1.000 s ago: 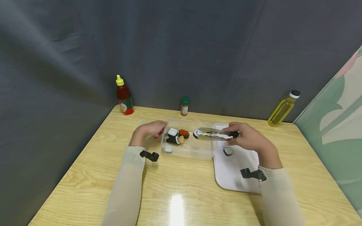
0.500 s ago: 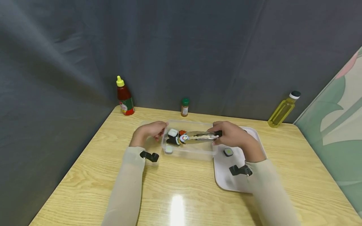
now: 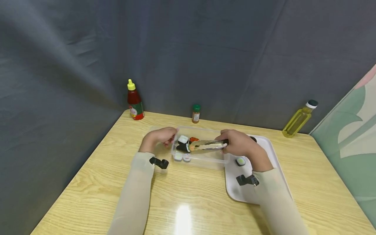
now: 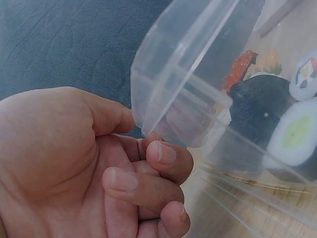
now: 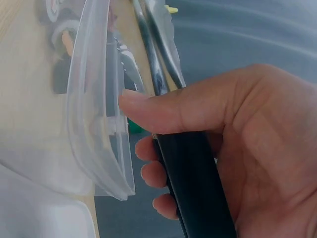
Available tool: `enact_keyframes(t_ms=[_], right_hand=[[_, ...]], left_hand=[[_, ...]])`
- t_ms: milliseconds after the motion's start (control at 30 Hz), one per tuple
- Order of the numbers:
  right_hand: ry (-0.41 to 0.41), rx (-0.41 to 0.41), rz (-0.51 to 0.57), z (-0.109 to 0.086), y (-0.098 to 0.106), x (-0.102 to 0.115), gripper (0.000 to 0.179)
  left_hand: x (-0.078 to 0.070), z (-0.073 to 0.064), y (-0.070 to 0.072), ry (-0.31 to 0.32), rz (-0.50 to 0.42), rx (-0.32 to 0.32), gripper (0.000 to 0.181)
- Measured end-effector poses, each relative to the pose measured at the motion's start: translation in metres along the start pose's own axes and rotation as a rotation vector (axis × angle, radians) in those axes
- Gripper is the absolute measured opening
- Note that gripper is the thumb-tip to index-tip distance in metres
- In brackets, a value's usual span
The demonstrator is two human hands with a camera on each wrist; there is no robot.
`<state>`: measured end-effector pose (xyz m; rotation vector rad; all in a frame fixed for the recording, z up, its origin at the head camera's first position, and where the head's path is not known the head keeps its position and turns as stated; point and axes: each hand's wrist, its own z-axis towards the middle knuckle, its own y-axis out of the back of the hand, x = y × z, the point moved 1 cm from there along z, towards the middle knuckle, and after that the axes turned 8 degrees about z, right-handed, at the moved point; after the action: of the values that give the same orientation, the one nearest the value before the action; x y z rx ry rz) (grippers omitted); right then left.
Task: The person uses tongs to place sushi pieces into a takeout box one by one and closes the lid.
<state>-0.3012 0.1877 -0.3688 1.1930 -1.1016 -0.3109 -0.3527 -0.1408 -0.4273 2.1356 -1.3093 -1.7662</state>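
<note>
Left hand (image 3: 164, 134) pinched the clear container (image 3: 210, 159) at left; right hand (image 3: 240, 144) gripped tongs (image 5: 190, 173), whose sideways swing might have displaced sushi (image 3: 183, 148).

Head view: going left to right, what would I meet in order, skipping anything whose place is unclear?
Red sauce bottle, left hand, black-wrapped sushi roll, tongs, right hand, yellow bottle.

"Where are we finding room to pass?"
"We're seeing free desk (image 3: 188, 186) before the clear container (image 3: 207, 157); its walls are blocking us sideways, and the spice jar (image 3: 196, 114) is standing behind."
</note>
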Motion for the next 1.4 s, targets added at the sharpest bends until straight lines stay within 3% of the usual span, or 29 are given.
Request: enact_keyframes(t_ms=[167, 400, 633, 800, 933, 1033, 1400], right_hand=[[-0.006, -0.059, 0.032, -0.019, 0.006, -0.010, 0.056], [0.011, -0.180, 0.033, -0.056, 0.026, -0.043, 0.060], [-0.180, -0.180, 0.013, -0.081, 0.045, -0.087, 0.058], [-0.274, -0.134, 0.063, -0.083, 0.043, -0.115, 0.057], [-0.407, -0.065, 0.109, -0.079, 0.032, -0.130, 0.062], [-0.463, -0.041, 0.116, -0.075, 0.024, -0.136, 0.064], [-0.397, -0.069, 0.060, -0.070, 0.014, -0.132, 0.034]], left_hand=[[-0.003, 0.002, -0.001, 0.002, 0.002, 0.015, 0.052], [-0.003, 0.002, 0.001, 0.005, 0.023, 0.002, 0.053], [0.002, 0.002, 0.004, 0.018, 0.025, 0.002, 0.054], [0.006, 0.002, 0.006, 0.004, 0.019, -0.009, 0.055], [0.008, 0.001, 0.005, -0.004, 0.012, -0.004, 0.056], [0.008, 0.003, 0.004, -0.001, 0.006, 0.005, 0.056], [0.003, 0.006, 0.002, 0.013, 0.010, 0.025, 0.056]])
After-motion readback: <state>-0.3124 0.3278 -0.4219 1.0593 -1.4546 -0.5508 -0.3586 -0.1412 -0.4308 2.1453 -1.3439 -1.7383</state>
